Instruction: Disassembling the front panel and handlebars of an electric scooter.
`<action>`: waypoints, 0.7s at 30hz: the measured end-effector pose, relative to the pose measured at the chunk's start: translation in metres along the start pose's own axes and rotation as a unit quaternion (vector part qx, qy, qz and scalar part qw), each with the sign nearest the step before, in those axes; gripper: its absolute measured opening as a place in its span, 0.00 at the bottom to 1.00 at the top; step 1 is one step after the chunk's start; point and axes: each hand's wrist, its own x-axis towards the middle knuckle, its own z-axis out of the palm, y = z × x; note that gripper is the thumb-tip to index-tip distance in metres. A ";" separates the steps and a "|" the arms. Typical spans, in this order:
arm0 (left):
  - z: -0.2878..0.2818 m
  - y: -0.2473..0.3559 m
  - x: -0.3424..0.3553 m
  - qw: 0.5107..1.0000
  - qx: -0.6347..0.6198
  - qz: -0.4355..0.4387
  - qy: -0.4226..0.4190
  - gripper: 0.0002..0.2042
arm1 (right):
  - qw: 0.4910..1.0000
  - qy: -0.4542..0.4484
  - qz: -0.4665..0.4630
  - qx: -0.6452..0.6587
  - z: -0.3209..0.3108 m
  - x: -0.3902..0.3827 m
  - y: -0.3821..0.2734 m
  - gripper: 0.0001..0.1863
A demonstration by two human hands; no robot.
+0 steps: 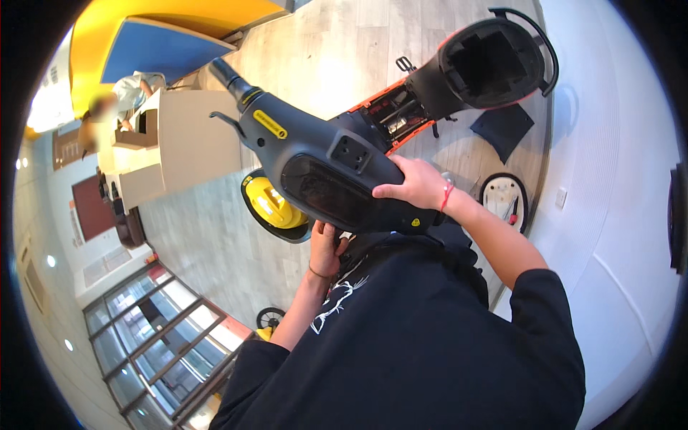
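Note:
The black handlebar cover (322, 179) of an electric scooter lies across the middle, with a dark glossy display panel (326, 190) on it. Its rubber grip (228, 75) and brake lever (228, 126) point to the upper left. My right hand (416, 186) is closed over the cover's right end, thumb on the face and other fingers mostly hidden behind the edge. Below the cover's lower edge, my left hand (326, 252) has its fingers curled in; what they hold, if anything, is too small to tell. A yellow rounded part with a black rim (272, 204) shows behind the cover.
Beyond, the scooter's orange-edged body compartment (401, 115) is uncovered beside a black bucket (494, 61). A black panel (504, 129) and a pale seat base (502, 193) with a red-handled tool lie near the white wall (609, 179). Another person (136, 93) sits at a desk (197, 136).

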 end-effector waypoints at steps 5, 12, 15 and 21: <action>-0.001 -0.005 0.006 0.999 -0.024 0.027 0.002 0.26 | 0.999 0.028 -0.023 0.015 -0.001 0.003 0.002 0.46; -0.027 0.028 0.014 0.995 0.027 0.021 0.097 0.14 | 0.992 0.013 0.014 0.124 -0.009 0.005 -0.009 0.43; -0.043 0.068 0.040 0.987 0.021 0.141 0.073 0.13 | 0.985 0.094 -0.030 0.142 -0.012 0.028 -0.024 0.42; -0.015 0.152 0.092 0.980 0.003 0.185 0.074 0.20 | 0.989 0.090 -0.065 0.095 -0.010 0.115 -0.106 0.46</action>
